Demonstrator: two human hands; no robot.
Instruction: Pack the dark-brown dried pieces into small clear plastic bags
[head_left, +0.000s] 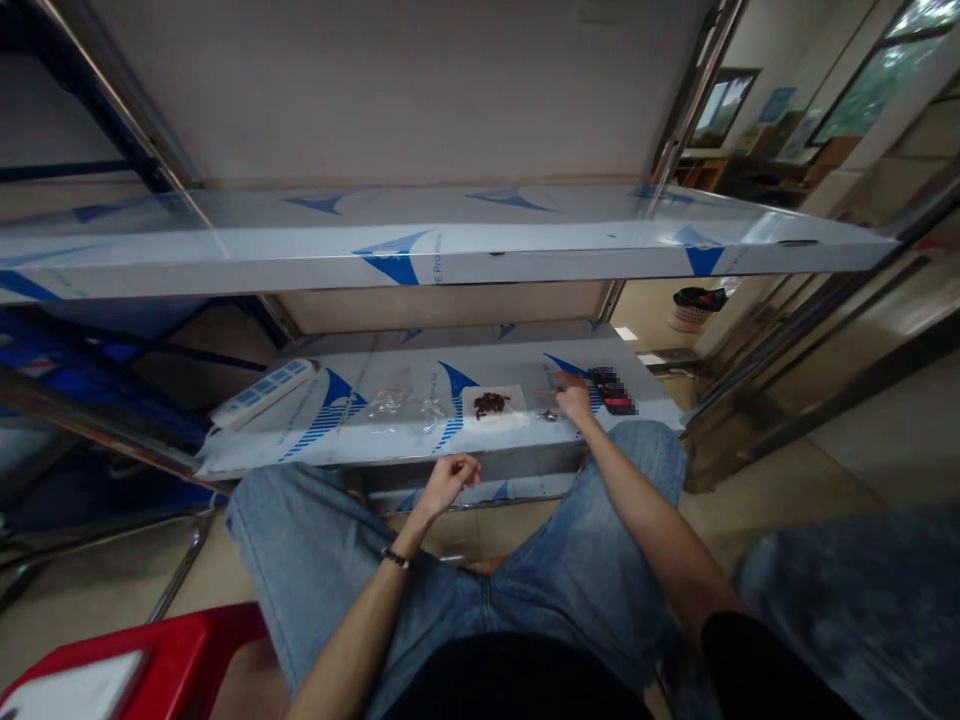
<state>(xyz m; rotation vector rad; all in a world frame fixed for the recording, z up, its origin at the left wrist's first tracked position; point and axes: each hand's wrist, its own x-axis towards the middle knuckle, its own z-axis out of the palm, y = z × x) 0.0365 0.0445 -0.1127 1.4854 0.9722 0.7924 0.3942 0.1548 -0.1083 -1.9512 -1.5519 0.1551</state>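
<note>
My left hand (448,482) is in front of the shelf's edge, above my lap, with its fingers curled together. Whatever it holds, if anything, is too small to make out. Over the right part of the lower shelf (390,355), my right hand (574,397) has its fingers drawn together, pointing left. A thin thing may be in them, but I cannot tell. Just left of that hand lies a small shiny metal piece (547,415). Between the hands, a pile of small dark brown pieces (491,403) rests on a white square sheet (515,412). Clear plastic bags (390,402) lie to its left.
A white power strip (262,393) lies at the shelf's left end. Dark and red items (615,390), partly blurred out, lie beyond my right hand. An upper shelf (465,262) in printed film spans above. A red stool (187,645) stands at lower left.
</note>
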